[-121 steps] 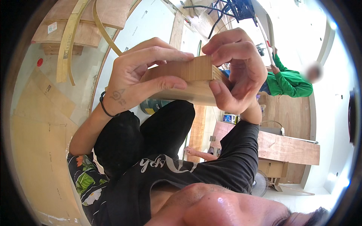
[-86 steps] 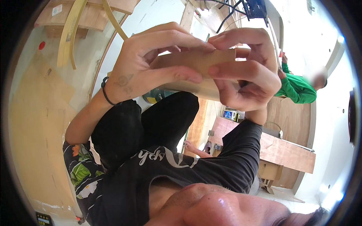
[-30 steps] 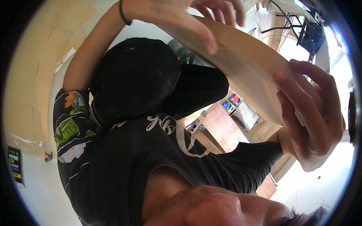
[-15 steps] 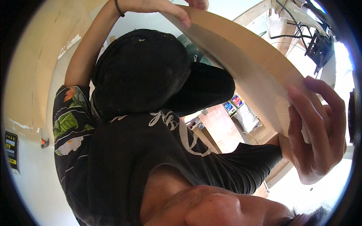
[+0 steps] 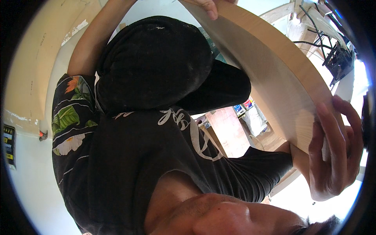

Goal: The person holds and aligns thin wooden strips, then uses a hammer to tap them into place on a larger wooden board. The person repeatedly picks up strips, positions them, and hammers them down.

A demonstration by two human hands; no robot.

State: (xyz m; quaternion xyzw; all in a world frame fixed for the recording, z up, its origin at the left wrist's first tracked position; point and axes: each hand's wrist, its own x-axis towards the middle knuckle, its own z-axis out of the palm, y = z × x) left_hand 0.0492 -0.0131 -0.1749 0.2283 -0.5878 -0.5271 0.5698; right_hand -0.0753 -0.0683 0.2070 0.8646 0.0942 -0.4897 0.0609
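Note:
A thick, pale wood panel point(image 5: 274, 86) runs from the top middle down to the right, its edge bowed by the lens. My left hand point(image 5: 206, 7) grips its upper end, fingertips on the broad face; the top of the picture cuts off most of that hand. Over on the right, my right hand point(image 5: 333, 156) has its fingers curled around the panel's other end. My bent legs in black trousers point(image 5: 152, 66) lie between my chest and the panel, close to its broad face.
Black cables and dark framework point(image 5: 340, 64) stand at the upper right. Behind the panel lie a pinkish board point(image 5: 226, 129), a white plastic bag point(image 5: 255, 123) and small red and blue packets point(image 5: 243, 105). A cream-coloured surface point(image 5: 35, 70) rises at the left.
The panel and my right hand have shifted slightly right and down in the picture. My left hand has slid up and right, partly out of view. Both keep their hold.

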